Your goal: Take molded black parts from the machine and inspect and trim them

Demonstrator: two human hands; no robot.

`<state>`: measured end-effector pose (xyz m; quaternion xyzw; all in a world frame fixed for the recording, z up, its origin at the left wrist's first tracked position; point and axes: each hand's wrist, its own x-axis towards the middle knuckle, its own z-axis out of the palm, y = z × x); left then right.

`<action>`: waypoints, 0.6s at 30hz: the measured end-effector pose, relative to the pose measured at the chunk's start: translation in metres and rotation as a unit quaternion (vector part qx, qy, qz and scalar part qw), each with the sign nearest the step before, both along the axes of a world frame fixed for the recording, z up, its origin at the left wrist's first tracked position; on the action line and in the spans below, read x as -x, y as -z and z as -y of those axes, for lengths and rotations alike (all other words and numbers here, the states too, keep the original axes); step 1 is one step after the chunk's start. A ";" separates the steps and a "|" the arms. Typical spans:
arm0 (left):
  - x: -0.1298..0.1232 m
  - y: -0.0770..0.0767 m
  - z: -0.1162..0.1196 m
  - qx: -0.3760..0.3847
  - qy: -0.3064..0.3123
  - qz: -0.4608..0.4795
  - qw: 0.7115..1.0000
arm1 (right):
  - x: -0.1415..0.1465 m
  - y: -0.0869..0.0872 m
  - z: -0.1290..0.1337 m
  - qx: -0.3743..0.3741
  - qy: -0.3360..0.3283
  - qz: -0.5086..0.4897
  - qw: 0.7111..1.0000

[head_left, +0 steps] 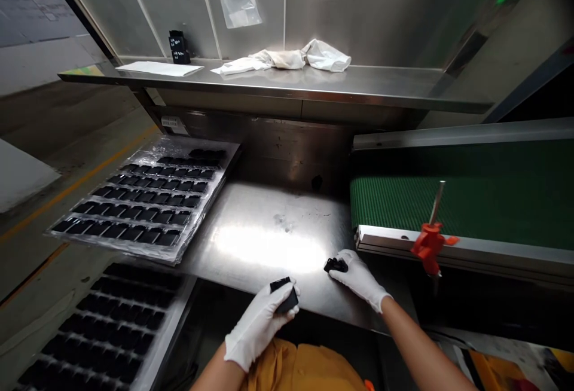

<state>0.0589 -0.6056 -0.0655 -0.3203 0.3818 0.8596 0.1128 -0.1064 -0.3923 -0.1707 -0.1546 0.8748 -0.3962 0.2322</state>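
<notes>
My left hand (pixel 262 322), in a white glove, is closed around a black rectangular part (pixel 286 296) near the front edge of the metal table (pixel 255 217). To its right, my gloved right hand (pixel 359 277) grips a smaller black piece (pixel 335 265) low over the tabletop, close to the conveyor's corner. The two pieces are apart. At the left, a tray (pixel 179 246) holds rows of black parts (pixel 147 214) on clear plastic.
A second tray of black parts (pixel 107 331) sits lower left. The green conveyor (pixel 470 194) with a red clamp (pixel 430 247) lies right. Above the table, a metal shelf (pixel 381 86) holds white gloves (pixel 287 59), a paper sheet (pixel 159 68) and a black block (pixel 179 48).
</notes>
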 end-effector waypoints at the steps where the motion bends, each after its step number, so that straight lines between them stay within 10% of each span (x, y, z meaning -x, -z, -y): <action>1: 0.000 0.002 0.000 0.015 0.003 0.007 1.000 | -0.003 -0.004 0.003 0.008 0.001 0.019 1.000; 12: 0.007 -0.015 -0.005 0.062 0.122 -0.013 0.991 | -0.069 -0.116 0.028 0.231 -0.117 0.311 0.914; 18: 0.001 -0.021 -0.013 0.090 0.154 -0.031 0.983 | -0.087 -0.134 0.033 0.191 -0.073 0.282 0.938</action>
